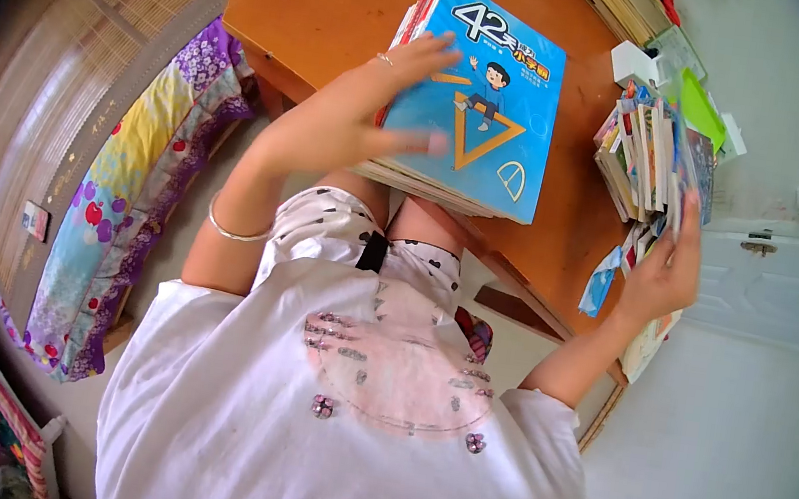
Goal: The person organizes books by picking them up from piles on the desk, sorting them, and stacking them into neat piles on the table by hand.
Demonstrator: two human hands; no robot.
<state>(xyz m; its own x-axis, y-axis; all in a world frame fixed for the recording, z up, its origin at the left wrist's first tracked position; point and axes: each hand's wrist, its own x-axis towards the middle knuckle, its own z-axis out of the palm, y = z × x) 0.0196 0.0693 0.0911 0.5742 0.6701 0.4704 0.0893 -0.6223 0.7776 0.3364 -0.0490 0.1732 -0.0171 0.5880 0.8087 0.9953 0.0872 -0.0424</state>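
My left hand (377, 110) is over the left side of a stack of books, fingers spread and slightly blurred; whether it touches the cover I cannot tell. The top book (517, 83) has a blue cover with a large "42", a cartoon child and a yellow set square. At the right side of the desk, my right hand (667, 270) has its thumb and fingers around the near edge of a thin book (678, 175). That book stands beside a row of upright books (640, 145), and its cover is mostly hidden.
The orange-brown desk (320, 12) carries the books. More books (618, 6) stand at its far edge, near a white box (634, 64) and a green object (701, 118). A blue packet (600, 281) lies by the right hand. Patterned bedding (107, 211) is left.
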